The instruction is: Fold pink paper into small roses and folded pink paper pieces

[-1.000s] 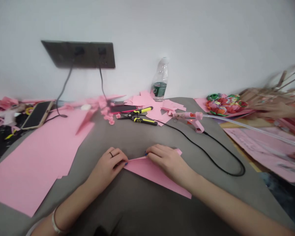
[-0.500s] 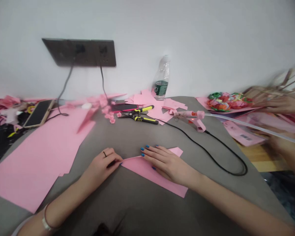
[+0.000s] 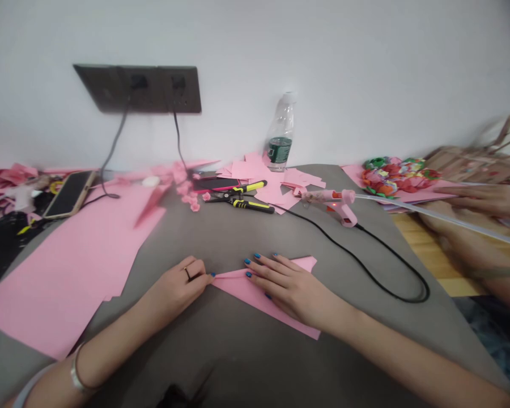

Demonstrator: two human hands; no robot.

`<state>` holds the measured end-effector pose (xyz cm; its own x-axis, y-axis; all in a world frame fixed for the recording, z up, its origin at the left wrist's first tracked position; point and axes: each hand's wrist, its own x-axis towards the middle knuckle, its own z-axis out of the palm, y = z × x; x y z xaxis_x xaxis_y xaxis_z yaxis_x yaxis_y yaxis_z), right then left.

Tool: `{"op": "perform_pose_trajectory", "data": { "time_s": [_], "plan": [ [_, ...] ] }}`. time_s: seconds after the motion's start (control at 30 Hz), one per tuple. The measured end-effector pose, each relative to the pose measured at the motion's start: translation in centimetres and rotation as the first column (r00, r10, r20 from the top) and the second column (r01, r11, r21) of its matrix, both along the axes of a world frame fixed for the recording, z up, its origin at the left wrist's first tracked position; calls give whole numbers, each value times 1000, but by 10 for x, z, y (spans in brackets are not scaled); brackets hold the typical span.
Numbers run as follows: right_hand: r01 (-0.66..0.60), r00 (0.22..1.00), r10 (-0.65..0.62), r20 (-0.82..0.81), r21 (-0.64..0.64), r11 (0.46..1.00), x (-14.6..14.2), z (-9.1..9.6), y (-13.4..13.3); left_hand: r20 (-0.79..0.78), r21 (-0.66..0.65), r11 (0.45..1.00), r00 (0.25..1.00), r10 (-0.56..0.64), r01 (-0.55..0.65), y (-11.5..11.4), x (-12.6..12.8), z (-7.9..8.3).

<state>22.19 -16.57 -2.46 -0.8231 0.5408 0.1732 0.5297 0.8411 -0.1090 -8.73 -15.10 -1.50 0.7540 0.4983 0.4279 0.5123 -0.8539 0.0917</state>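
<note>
A folded pink paper triangle point(image 3: 255, 297) lies on the grey table point(image 3: 238, 243) in front of me. My left hand point(image 3: 176, 289) has its fingers curled, and a fingertip presses the paper's left tip. My right hand point(image 3: 287, 283) lies flat on the paper with fingers stretched out along the upper folded edge. Nothing is lifted off the table.
Large pink sheets point(image 3: 76, 255) cover the left side, beside a phone point(image 3: 68, 194). Behind lie yellow-handled pliers point(image 3: 242, 203), paper scraps, a plastic bottle point(image 3: 279, 136), a pink glue gun point(image 3: 340, 205) and its black cord point(image 3: 378, 272). Another person's hand point(image 3: 480, 198) works at the right.
My right hand went from curled fingers to flat, stretched fingers on the paper. My left hand stayed at the tip. The other person's hands shifted at the right.
</note>
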Motion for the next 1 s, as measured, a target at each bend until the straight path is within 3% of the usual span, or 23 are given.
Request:
{"op": "perform_pose_trajectory", "data": {
  "time_s": [0.2, 0.53, 0.7, 0.8, 1.0],
  "plan": [
    [53, 998, -53, 31, -17, 998, -2, -2, -10, -28, 30, 997, 997, -66, 67, 2, -3, 5],
    [103, 990, -109, 88, 74, 992, -10, 3, -23, -52, 71, 994, 996, -77, 81, 0, -6, 4],
    [148, 981, -160, 111, 105, 983, -17, -5, -34, -81, 105, 992, 995, -65, 73, -1, -6, 3],
    [156, 979, -170, 113, 117, 981, -18, -12, -37, -111, 125, 992, 994, -2, 16, -9, -3, 5],
    [158, 982, -167, 90, 100, 982, -17, -17, -37, -181, 127, 950, 935, 305, -285, -49, 20, 13]
  ]
}}
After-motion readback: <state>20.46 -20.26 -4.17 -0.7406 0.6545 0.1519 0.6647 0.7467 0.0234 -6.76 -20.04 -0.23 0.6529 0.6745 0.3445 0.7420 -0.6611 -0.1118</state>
